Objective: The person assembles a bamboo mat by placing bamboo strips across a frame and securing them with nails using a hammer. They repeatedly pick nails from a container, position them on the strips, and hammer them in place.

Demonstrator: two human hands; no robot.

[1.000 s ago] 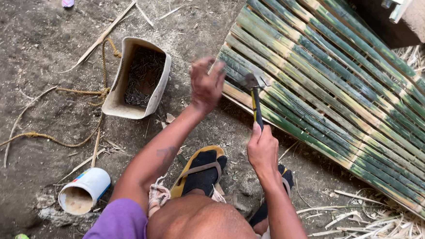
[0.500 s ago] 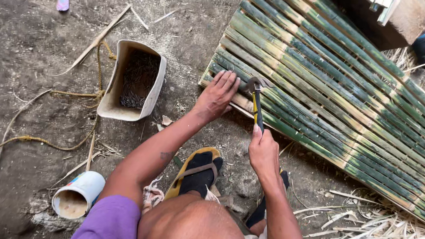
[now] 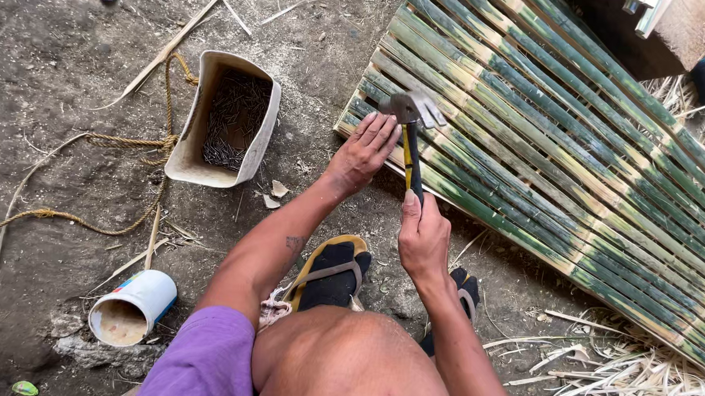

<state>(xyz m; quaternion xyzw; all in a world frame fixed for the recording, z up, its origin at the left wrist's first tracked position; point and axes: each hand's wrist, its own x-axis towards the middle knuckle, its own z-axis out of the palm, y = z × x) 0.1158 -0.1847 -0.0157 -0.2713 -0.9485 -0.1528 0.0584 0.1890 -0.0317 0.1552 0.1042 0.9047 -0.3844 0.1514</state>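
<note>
My right hand (image 3: 423,238) grips the yellow-and-black handle of a claw hammer (image 3: 411,125), whose steel head is raised just above the near corner of a woven bamboo panel (image 3: 564,145). My left hand (image 3: 364,152) rests on that corner's edge, fingers pinched down on the slats right beside the hammer head; whatever it pinches is too small to tell. My bare knee and a foot in a black-and-yellow sandal (image 3: 328,273) are below the hands.
A cut-open white container of nails (image 3: 229,119) lies on the dirt to the left. A frayed rope (image 3: 88,176) curls past it. A white plastic cup (image 3: 131,307) lies at lower left. Bamboo shavings (image 3: 648,382) pile at lower right. A wooden block (image 3: 683,30) sits top right.
My left hand came down from the air onto the panel's corner. The hammer head has lifted slightly and now hangs beside the left fingers.
</note>
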